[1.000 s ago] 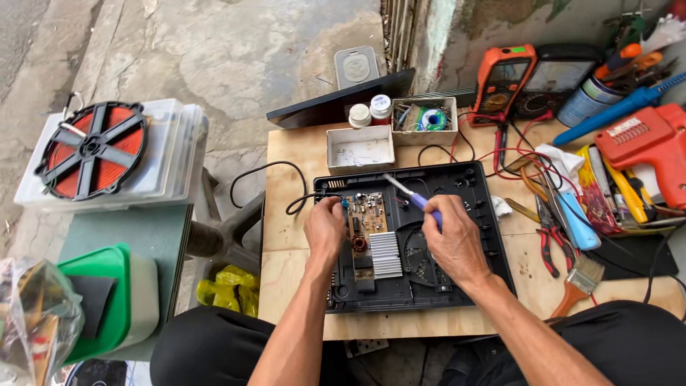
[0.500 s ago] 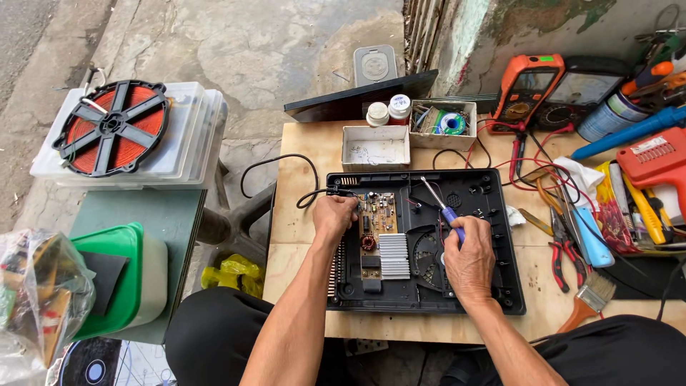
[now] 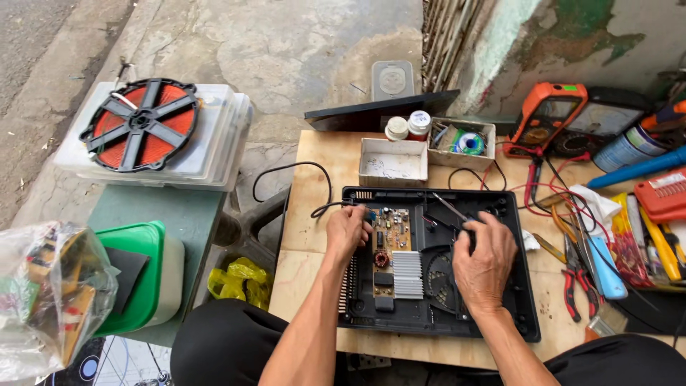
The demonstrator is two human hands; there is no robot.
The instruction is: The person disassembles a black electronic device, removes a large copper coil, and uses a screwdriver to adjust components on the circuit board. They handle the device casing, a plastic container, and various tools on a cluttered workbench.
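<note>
Hands work inside a black casing (image 3: 500,314) at the desk (image 3: 314,186) centre. Left hand (image 3: 348,232) rests on the circuit board (image 3: 389,239) edge, fingers curled. Right hand (image 3: 486,257) grips a screwdriver (image 3: 449,209) pointing to 10 o'clock. At 12 o'clock stand two white-capped jars (image 3: 407,126) and a white box (image 3: 391,161).

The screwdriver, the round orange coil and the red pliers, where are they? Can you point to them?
screwdriver (image 3: 449,209), head view, on its metal shaft above the right hand.
round orange coil (image 3: 140,124), head view, on its black middle hub.
red pliers (image 3: 572,300), head view, on a red handle.
</note>
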